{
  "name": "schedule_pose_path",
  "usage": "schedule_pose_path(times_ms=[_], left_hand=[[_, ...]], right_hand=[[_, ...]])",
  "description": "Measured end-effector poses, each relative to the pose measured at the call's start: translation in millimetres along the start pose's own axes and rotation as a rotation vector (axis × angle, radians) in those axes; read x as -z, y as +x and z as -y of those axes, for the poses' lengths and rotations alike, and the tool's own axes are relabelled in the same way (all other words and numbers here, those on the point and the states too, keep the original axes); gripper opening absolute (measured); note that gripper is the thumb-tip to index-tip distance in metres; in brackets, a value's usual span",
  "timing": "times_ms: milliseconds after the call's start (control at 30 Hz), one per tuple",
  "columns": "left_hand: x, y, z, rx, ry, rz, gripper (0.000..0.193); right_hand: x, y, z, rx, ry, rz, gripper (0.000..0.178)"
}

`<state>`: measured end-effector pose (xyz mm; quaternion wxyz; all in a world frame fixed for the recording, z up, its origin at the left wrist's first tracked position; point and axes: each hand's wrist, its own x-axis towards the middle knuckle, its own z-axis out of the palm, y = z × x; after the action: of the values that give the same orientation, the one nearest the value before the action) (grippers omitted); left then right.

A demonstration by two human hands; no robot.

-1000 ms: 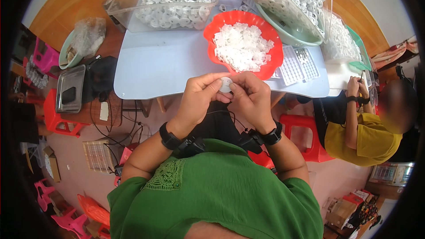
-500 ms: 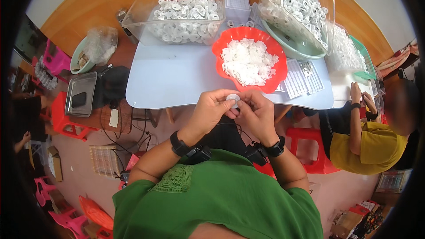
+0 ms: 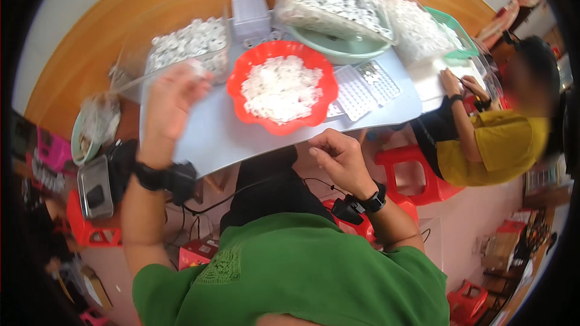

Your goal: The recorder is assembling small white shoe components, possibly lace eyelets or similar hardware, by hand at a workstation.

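My left hand (image 3: 172, 105), smeared by motion, is raised at the front edge of the clear plastic bin (image 3: 130, 84). At its fingertips shows a small white round plastic piece (image 3: 197, 67), blurred. Many similar white round pieces (image 3: 187, 42) are heaped in that bin. My right hand (image 3: 343, 162) is over the near edge of the table, its fingers curled in and the thumb against them; whatever may be inside is hidden. Between and beyond my hands, a red scalloped bowl (image 3: 241, 108) holds a pile of small white translucent pieces (image 3: 281, 89).
White trays with rows of pockets (image 3: 356, 93) lie right of the bowl. Behind them, a tilted clear bin (image 3: 311, 18) of white pieces rests on a pale green basin (image 3: 338, 54). A person in a yellow shirt (image 3: 492, 151) works at the right. Red stools (image 3: 417, 175) stand below.
My hands have parted from the round white piece they held together. The left has swung up and left to the clear bin; the right stays near the table edge. The view has shifted right.
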<state>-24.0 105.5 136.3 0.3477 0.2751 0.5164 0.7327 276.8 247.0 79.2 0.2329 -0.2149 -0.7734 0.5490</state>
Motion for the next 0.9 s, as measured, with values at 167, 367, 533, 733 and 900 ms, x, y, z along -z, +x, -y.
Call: schedule_pose_path(times_ms=[167,367,533,733,900], left_hand=[[33.6,66.0,-56.5,-0.054,-0.347,-0.269,0.034],[-0.5,14.1,-10.8,0.024,-0.062,0.095,0.036],[-38.4,-42.6,34.2,0.193,-0.031,0.215,0.028],[-28.5,-69.2,82.6,0.245,-0.114,0.081,0.024],[-14.1,-76.5,104.1,0.26,-0.153,-0.03,0.023]], right_hand=[[34.1,-0.8,-3.3,-0.036,-0.034,-0.126,0.014],[99.2,14.2,-9.7,-0.145,-0.18,-0.223,0.013],[153.0,54.3,-38.4,-0.116,-0.511,-0.257,0.012],[168.4,99.9,-66.4,-0.052,-0.79,-0.115,0.012],[163.9,107.9,-62.3,-0.07,-0.852,-0.089,0.01]])
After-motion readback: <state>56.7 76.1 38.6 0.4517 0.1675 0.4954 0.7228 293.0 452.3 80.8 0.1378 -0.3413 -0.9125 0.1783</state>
